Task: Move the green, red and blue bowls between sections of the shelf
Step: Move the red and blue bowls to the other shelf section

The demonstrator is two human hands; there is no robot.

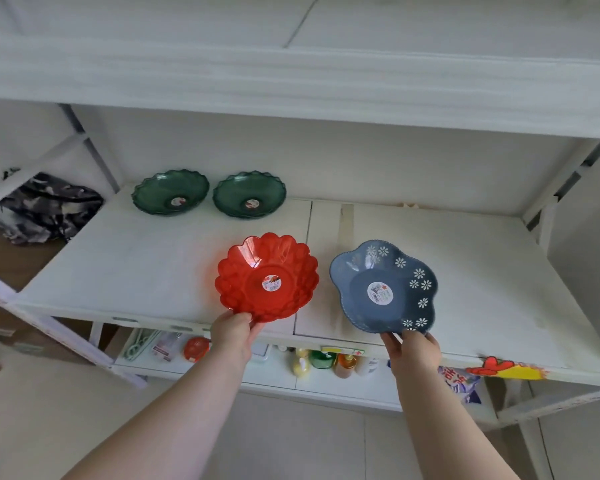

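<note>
My left hand (234, 336) grips the near rim of a red scalloped bowl (267, 277), held over the front of the white shelf board (136, 265). My right hand (413, 351) grips the near edge of a blue flower-shaped bowl (383, 287) with white daisy prints, tilted toward me above the shelf. Two green scalloped bowls (170, 192) (249, 195) stand side by side at the back left of the same shelf. Each bowl has a round sticker in its centre.
A camouflage cloth (45, 209) lies in the section to the left. The shelf below holds bottles (326, 362), a red round item (196, 348) and packets. Another shelf board (291, 91) runs overhead. A colourful tag (499, 370) hangs on the front edge at right.
</note>
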